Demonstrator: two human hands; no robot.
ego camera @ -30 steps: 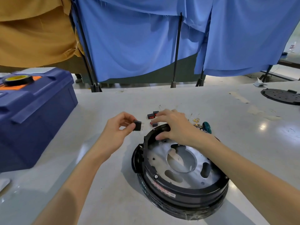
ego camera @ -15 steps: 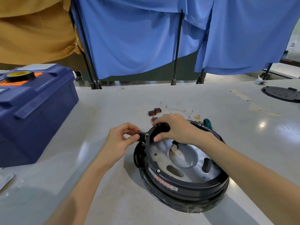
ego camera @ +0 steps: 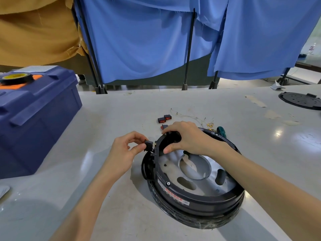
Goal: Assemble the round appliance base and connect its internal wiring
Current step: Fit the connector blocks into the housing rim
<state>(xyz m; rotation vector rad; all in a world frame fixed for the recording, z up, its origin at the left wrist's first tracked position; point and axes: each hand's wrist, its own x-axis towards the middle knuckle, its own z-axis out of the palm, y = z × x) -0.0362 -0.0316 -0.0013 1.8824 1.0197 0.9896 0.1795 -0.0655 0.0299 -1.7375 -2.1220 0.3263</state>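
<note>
The round appliance base (ego camera: 194, 197) lies on the grey table (ego camera: 121, 119), tilted toward the camera. The left hand (ego camera: 123, 150) pinches a small black switch (ego camera: 148, 145) against the base's outer rim, metal terminals pointing inward, while the right hand (ego camera: 187, 136) grips the far rim, thumb inside. Three spare red switches (ego camera: 164, 118) and thin wires (ego camera: 191, 117) lie just beyond

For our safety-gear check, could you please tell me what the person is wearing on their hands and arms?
Nothing worn is visible. The left hand and the right hand are bare: no gloves, rings or tape. The left forearm and the right forearm are bare too, with no sleeve, watch or wristband as far as the picture shows.
</note>
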